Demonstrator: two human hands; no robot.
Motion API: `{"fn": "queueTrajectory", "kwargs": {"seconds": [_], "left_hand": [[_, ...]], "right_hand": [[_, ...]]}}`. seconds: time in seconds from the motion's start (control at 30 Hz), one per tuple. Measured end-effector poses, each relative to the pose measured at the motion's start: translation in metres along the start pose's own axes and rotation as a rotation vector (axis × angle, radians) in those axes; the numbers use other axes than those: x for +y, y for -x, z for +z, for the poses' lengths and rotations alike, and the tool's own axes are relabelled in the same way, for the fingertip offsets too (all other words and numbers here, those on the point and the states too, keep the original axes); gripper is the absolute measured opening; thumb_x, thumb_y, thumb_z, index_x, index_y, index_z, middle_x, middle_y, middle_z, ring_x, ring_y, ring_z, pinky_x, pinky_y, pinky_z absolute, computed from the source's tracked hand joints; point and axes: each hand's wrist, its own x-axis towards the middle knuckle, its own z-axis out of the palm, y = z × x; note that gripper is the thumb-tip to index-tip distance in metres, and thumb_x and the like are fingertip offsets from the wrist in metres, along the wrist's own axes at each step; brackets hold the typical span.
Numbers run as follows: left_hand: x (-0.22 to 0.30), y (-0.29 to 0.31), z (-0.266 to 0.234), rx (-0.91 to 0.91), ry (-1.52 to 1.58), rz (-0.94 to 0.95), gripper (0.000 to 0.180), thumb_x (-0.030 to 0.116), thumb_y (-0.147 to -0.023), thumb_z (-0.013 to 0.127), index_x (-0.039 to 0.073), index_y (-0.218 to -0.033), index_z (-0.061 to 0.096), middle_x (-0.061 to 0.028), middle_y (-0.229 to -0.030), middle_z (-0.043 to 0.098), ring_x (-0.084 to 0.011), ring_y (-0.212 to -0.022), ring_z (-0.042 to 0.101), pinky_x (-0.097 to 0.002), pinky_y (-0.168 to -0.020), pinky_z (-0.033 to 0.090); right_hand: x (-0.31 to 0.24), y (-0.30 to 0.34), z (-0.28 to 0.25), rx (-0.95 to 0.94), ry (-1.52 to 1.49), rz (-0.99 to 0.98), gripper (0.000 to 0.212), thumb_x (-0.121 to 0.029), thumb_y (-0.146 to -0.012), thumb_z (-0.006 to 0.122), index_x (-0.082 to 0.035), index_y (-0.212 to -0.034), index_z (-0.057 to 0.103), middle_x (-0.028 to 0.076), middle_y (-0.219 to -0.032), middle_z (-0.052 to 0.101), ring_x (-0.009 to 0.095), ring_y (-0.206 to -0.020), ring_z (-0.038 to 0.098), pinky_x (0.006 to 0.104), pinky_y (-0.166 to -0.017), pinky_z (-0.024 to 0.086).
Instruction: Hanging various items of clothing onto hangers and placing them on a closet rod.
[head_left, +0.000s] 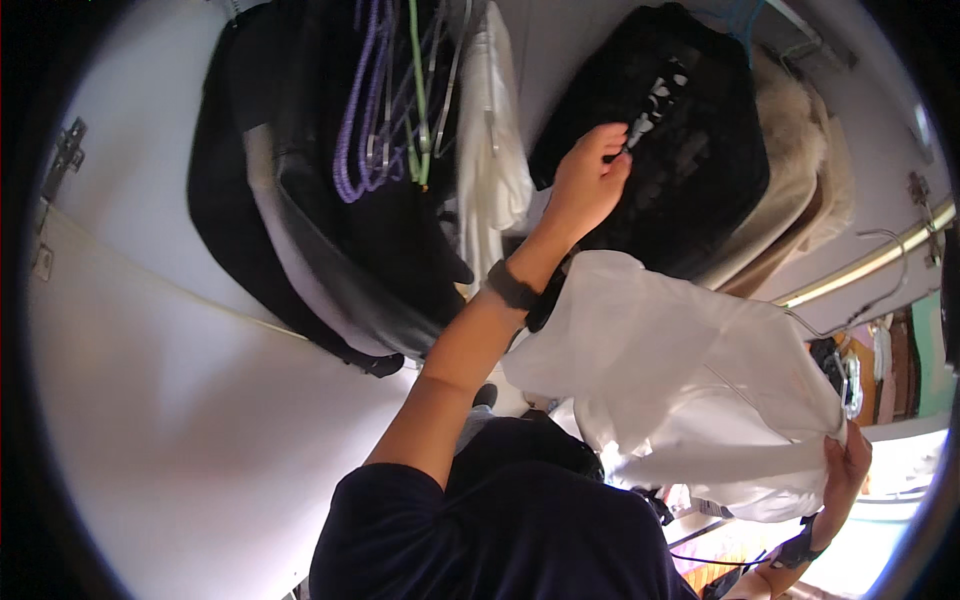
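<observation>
My left hand (590,182) is raised in front of a hanging black garment (690,150) with a black-and-white patterned strip. Its fingers are curled closed beside the strip; whatever they may pinch is hidden. A thin white garment (690,340) spreads below that hand, draped past my left wrist toward the lower right. At its right edge my right hand (848,465) is closed on the white cloth. A wire hanger (890,290) runs along this garment, its hook pointing up and away to the right.
Black clothes (300,200) hang at the left with purple hangers (350,150), a green hanger (418,100) and a white cloth (492,150). Beige clothes (790,150) hang at the right. Pale cabinet doors (170,360) with metal hinges (68,148) flank them.
</observation>
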Motion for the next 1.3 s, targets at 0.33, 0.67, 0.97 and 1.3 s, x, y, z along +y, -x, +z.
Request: {"fn": "queueTrajectory", "kwargs": {"seconds": [0.33, 0.67, 0.97, 1.3], "left_hand": [[-0.007, 0.046, -0.086, 0.396, -0.370, 0.106, 0.036, -0.003, -0.075, 0.054, 0.002, -0.109, 0.048, -0.0118, -0.105, 0.051, -0.0241, -0.094, 0.051, -0.0308, -0.080, 0.042], [-0.085, 0.022, -0.096, 0.430, -0.453, -0.141, 0.033, 0.018, -0.079, 0.055, -0.009, -0.099, 0.051, -0.0283, -0.083, 0.057, -0.0424, -0.082, 0.054, -0.0396, -0.075, 0.043], [-0.076, 0.061, -0.123, 0.494, -0.012, -0.245, 0.041, 0.023, -0.089, 0.044, -0.005, -0.119, 0.040, -0.0162, -0.110, 0.051, -0.0210, -0.098, 0.048, -0.0295, -0.087, 0.036], [-0.065, 0.070, -0.128, 0.603, -0.058, -0.165, 0.043, 0.027, -0.092, 0.039, -0.007, -0.118, 0.040, -0.0158, -0.112, 0.051, -0.0222, -0.098, 0.049, -0.0300, -0.086, 0.038]], "right_hand": [[-0.065, -0.073, 0.072, -0.158, -0.476, -0.243, 0.022, -0.013, -0.084, 0.053, 0.006, -0.095, 0.056, 0.004, -0.075, 0.058, 0.007, -0.066, 0.047, 0.0201, -0.062, 0.037], [-0.068, -0.090, 0.086, -0.154, -0.884, -0.145, 0.026, -0.012, -0.086, 0.051, 0.004, -0.106, 0.053, 0.007, -0.089, 0.062, 0.009, -0.076, 0.056, 0.0199, -0.071, 0.042], [-0.045, -0.084, 0.082, -0.050, -0.954, -0.060, 0.030, -0.011, -0.085, 0.051, 0.003, -0.112, 0.052, 0.007, -0.096, 0.062, 0.008, -0.080, 0.058, 0.0187, -0.072, 0.043], [-0.040, -0.101, 0.100, -0.123, -0.939, -0.077, 0.034, -0.014, -0.085, 0.052, 0.003, -0.114, 0.050, 0.009, -0.096, 0.062, 0.010, -0.081, 0.058, 0.0198, -0.074, 0.043]]}}
